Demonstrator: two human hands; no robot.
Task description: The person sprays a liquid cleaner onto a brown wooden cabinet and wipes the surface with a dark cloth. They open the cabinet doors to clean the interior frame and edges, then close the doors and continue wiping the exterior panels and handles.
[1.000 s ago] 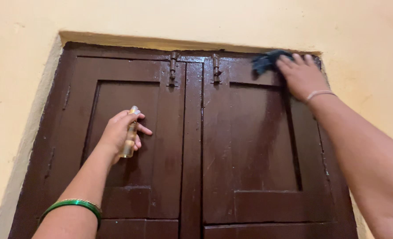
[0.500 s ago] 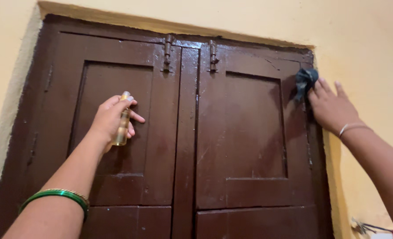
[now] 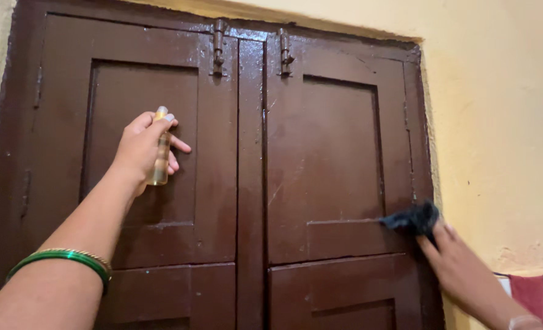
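Bottle (image 3: 159, 148) gripped upright in my left hand (image 3: 142, 150), fingers curled round it, against the left door panel (image 3: 140, 128). My right hand (image 3: 464, 269), fingers spread, presses a dark cloth (image 3: 413, 219) against the door's right edge.

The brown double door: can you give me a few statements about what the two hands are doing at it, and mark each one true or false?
1. The left hand holds a small bottle of yellowish liquid up against the left door leaf. True.
2. The right hand presses a dark cloth near the top bolts of the door. False: the cloth lies low on the right door leaf, by its outer edge.
3. A green bangle sits on the left forearm. True.
4. The two door leaves stand wide open. False: they are shut, meeting at the middle.
5. The wall beside the door is yellowish. True.
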